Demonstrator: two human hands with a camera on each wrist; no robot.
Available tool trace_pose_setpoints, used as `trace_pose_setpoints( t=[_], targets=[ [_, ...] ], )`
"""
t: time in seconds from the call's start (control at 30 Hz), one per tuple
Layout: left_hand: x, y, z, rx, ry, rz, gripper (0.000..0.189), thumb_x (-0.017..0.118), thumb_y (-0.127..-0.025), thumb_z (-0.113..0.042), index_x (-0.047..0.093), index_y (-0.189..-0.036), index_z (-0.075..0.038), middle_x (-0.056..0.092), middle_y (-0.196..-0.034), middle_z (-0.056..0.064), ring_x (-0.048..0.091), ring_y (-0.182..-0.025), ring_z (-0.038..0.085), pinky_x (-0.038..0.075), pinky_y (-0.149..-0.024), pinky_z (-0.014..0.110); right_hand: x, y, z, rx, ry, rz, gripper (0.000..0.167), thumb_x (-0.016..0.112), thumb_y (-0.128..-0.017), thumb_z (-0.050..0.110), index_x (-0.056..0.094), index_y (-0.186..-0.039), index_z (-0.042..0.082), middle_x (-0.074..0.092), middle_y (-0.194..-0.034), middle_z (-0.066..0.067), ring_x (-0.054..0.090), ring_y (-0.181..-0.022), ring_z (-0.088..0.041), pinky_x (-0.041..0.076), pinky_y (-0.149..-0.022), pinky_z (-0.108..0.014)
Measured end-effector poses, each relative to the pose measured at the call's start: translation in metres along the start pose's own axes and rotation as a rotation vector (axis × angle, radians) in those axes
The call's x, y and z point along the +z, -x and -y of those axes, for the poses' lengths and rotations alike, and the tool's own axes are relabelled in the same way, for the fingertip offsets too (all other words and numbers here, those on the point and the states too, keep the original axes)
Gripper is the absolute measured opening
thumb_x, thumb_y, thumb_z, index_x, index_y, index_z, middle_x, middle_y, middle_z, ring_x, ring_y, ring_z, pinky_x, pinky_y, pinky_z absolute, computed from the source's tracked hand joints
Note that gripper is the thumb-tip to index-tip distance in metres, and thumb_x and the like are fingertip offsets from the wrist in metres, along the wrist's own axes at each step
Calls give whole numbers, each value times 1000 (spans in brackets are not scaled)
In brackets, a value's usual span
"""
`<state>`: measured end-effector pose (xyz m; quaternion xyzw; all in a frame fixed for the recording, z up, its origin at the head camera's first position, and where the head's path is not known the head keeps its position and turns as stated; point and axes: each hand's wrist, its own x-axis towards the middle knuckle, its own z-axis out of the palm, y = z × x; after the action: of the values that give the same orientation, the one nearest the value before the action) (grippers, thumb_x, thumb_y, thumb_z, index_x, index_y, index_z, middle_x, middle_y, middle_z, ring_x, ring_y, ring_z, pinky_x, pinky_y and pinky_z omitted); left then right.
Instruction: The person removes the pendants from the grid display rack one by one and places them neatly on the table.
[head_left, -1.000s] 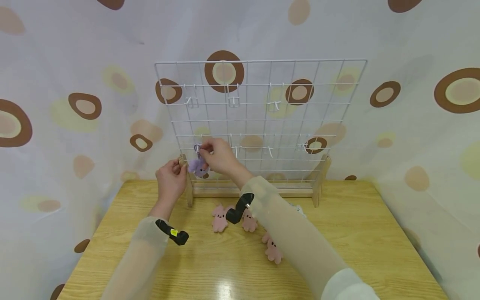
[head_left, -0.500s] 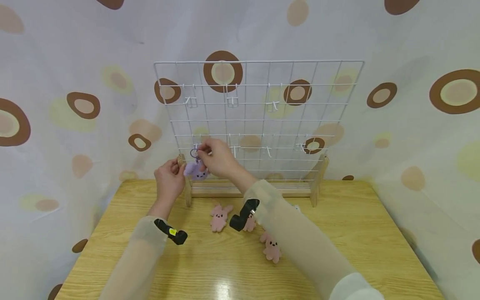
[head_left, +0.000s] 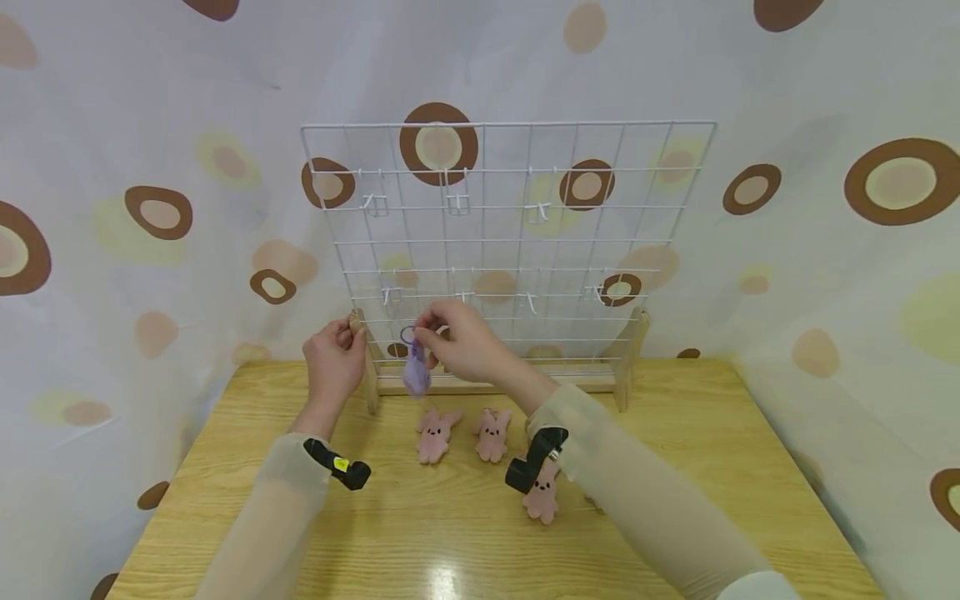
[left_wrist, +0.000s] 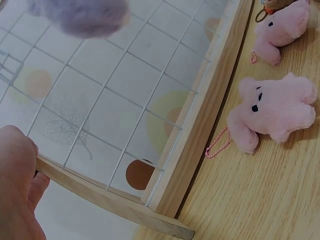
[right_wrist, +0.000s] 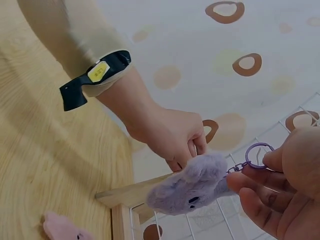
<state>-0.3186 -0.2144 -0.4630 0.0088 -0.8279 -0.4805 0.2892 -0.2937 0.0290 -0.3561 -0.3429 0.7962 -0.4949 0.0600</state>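
My right hand point(head_left: 465, 343) pinches the purple ring point(right_wrist: 259, 144) of a fluffy purple plush keychain point(head_left: 417, 377). The plush dangles by a short chain, below the lower-left hook point(head_left: 388, 294) and in front of the white wire grid point(head_left: 483, 242). At the left end of the stand, my left hand point(head_left: 333, 362) grips the top of the wooden upright point(left_wrist: 100, 186). Part of its fingers is hidden behind that upright in the left wrist view. In the right wrist view, the purple plush point(right_wrist: 187, 185) overlaps the stand.
Pink plush keychains lie on the wooden table point(head_left: 405, 533): one at left point(head_left: 434, 437), another beside it point(head_left: 492, 435), and a third further forward point(head_left: 542, 493), partly covered by the right wrist camera point(head_left: 536, 460). More white hooks point(head_left: 458, 202) hang on the grid.
My right hand has moved down and to the right, away from the lower-left hook, bringing the purple plush keychain with it. The left hand has kept its grip on the upright.
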Motion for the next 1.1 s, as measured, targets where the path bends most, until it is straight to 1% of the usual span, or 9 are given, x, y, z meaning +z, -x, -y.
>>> trace_pose_setpoints(
  t=[0.17, 0.27, 0.4, 0.5, 0.57, 0.7, 0.83, 0.93, 1.1],
  targets=[
    [-2, 0, 0, 0, -4, -2, 24, 70, -99, -2, 72, -117, 14, 75, -106, 28, 76, -101, 36, 51, -74, 7, -7, 15, -8, -27, -4, 33, 14, 57, -108, 1, 67, -111, -8, 68, -99, -20, 71, -73, -37, 55, -55, -27],
    [-2, -1, 0, -3, -4, -2, 23, 70, -99, -2, 73, -116, 14, 76, -104, 27, 76, -100, 36, 51, -73, 6, -10, 23, -13, -27, -5, 42, 12, 57, -108, 1, 67, -110, -7, 68, -99, -20, 71, -71, -32, 57, -57, -30],
    [-2, -1, 0, -6, -10, -3, 23, 70, -100, -3, 73, -116, 13, 76, -103, 27, 76, -100, 35, 50, -73, 6, -13, 34, -18, -10, -14, 56, 12, 56, -108, 0, 67, -109, -6, 67, -100, -20, 71, -72, -30, 62, -63, -37],
    [-2, -2, 2, -7, -9, -3, 23, 69, -100, -3, 73, -117, 13, 76, -104, 27, 76, -100, 35, 49, -72, 5, -16, 42, -21, 9, -21, 65, 12, 56, -108, 0, 67, -110, -5, 67, -101, -21, 71, -74, -33, 63, -66, -37],
    [-1, -2, 3, -9, -7, -1, 23, 69, -100, -2, 73, -117, 13, 76, -105, 27, 76, -100, 35, 48, -72, 4, -17, 47, -22, 26, -15, 71, 12, 56, -109, 1, 67, -110, -4, 67, -101, -21, 71, -75, -36, 63, -66, -36],
    [-1, -1, 3, -4, 2, 5, 25, 69, -100, -2, 72, -119, 13, 75, -106, 27, 76, -101, 35, 48, -73, 4, -20, 57, -28, 37, -2, 88, 11, 56, -108, 1, 67, -109, -5, 68, -101, -19, 71, -74, -30, 62, -65, -35],
    [-1, 0, 2, 4, -1, 10, 26, 69, -100, -2, 72, -121, 13, 75, -107, 27, 75, -102, 35, 51, -76, 8, -22, 68, -35, 24, 17, 98, 11, 58, -108, 1, 67, -108, -4, 69, -101, -17, 70, -70, -20, 62, -62, -37],
    [-1, 1, 0, 3, -3, 13, 27, 69, -100, -2, 71, -122, 13, 75, -107, 27, 75, -102, 36, 53, -77, 11, -23, 76, -40, 13, 30, 107, 11, 59, -108, 2, 69, -108, -4, 70, -99, -16, 70, -68, -18, 61, -59, -36],
    [-1, 1, 0, -8, -15, 13, 26, 70, -101, -4, 72, -121, 12, 75, -107, 27, 76, -102, 33, 60, -81, 24, -21, 92, -44, 38, 52, 127, 11, 60, -108, 4, 70, -108, 0, 71, -97, -13, 69, -69, -16, 56, -58, -30]
  ],
)
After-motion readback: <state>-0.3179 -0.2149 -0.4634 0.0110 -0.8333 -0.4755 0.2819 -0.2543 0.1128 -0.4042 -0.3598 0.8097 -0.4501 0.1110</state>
